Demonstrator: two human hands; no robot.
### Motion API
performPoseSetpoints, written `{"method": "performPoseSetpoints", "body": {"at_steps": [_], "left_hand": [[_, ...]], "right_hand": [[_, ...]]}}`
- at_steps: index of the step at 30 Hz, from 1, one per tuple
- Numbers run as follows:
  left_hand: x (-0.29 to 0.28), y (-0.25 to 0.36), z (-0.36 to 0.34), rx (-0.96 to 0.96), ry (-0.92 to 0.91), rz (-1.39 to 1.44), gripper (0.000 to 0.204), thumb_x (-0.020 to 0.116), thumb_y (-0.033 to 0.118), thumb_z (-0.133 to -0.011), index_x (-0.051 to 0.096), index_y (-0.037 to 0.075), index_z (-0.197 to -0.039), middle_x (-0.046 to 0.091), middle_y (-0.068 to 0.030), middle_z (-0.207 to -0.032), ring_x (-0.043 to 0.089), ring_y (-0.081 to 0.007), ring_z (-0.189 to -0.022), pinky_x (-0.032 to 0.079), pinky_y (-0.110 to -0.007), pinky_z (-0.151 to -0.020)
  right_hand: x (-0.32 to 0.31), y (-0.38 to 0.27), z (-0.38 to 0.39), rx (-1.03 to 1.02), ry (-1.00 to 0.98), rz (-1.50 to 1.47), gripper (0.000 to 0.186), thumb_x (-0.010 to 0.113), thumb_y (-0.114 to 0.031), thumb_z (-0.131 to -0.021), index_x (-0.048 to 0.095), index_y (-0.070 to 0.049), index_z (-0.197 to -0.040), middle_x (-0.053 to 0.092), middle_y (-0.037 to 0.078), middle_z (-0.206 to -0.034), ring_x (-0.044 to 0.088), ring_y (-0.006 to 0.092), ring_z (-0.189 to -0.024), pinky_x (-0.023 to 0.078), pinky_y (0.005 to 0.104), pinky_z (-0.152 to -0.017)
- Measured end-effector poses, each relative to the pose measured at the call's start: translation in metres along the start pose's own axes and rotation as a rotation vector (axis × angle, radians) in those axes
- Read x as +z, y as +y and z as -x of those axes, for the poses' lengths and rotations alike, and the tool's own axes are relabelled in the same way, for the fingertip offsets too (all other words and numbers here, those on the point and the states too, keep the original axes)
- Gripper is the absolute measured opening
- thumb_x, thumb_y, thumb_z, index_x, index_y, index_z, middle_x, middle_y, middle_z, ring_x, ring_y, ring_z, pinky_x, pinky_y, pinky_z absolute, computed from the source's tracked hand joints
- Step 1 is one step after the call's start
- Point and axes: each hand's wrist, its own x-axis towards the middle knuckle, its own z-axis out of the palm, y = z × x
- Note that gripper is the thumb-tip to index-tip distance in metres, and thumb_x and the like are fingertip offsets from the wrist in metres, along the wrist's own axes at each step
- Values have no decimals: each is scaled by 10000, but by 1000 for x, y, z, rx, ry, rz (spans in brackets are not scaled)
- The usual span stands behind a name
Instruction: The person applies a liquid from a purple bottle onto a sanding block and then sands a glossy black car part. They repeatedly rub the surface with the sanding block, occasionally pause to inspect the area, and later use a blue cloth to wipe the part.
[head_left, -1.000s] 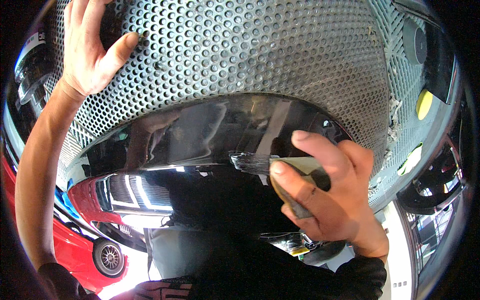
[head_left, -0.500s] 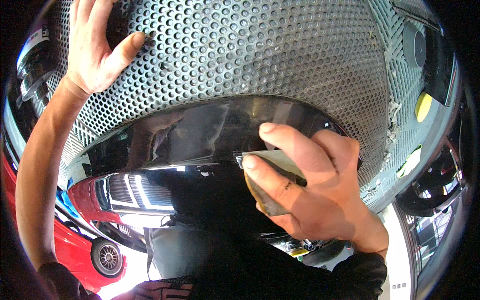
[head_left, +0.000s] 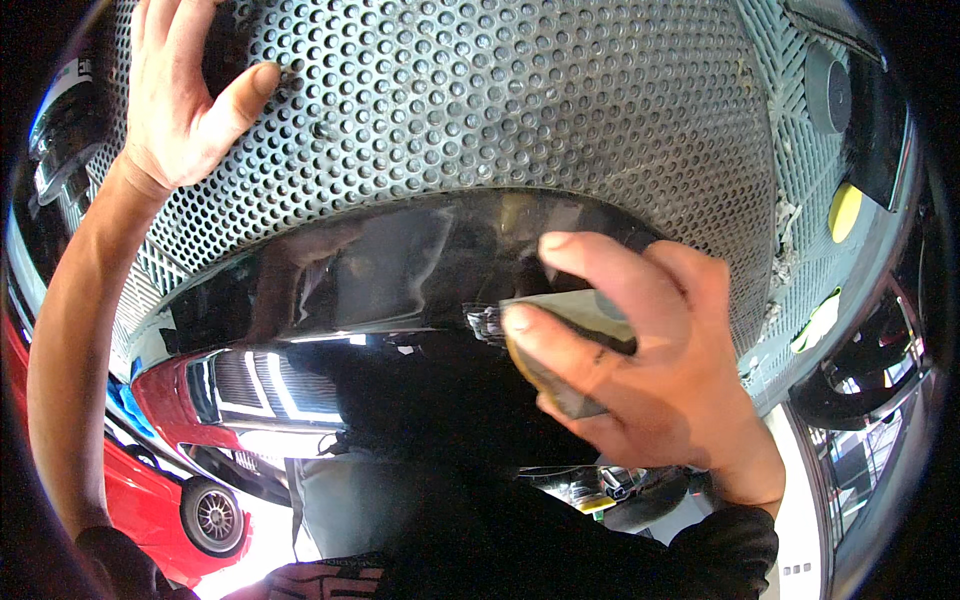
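My right hand (head_left: 645,360) grips a small flat pad (head_left: 560,345), tan on top with a dark edge, and presses it against a glossy black car body panel (head_left: 380,270). The panel mirrors a red car and bright lights. My left hand (head_left: 185,90) rests flat, fingers spread, on the grey perforated floor grating (head_left: 520,110) above the panel, thumb pointing right. My left forearm runs down the left side of the view.
A round yellow pad (head_left: 845,210) lies on the grating at the right, near a grey round disc (head_left: 828,90). A dark tyre (head_left: 860,370) shows at the right edge. A red car's wheel (head_left: 210,515) is reflected at lower left.
My right hand has slid the pad leftward along the black panel's edge. My left hand has stayed planted on the grating.
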Motion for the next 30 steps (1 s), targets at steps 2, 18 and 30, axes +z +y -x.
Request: {"method": "performPoseSetpoints", "body": {"at_steps": [2,18,30], "left_hand": [[-6,3,-1,-8,-42,-24,713,503,630,-923,577,-28,-1186,513,-181,-1110,487,-283,-1026,401,-434,-920],[-18,-17,19,-146,-255,-49,733,577,586,-922,583,39,-1411,534,-205,-1437,456,-352,-1359,289,-453,-1171],[-26,-20,15,-121,-245,25,704,532,567,-956,593,22,-1399,542,-195,-1437,444,-346,-1381,278,-456,-1184]], "right_hand": [[-7,5,7,21,-34,30,752,894,-151,-579,696,-293,-1290,550,87,-1447,501,323,-1122,421,440,-962],[-6,13,8,-45,-24,43,646,869,-233,-613,716,-269,-1239,589,92,-1409,497,315,-1108,436,439,-964],[-10,22,41,0,82,120,381,590,-424,-939,748,-211,-1213,560,184,-1409,521,373,-1181,394,486,-1011]]}}
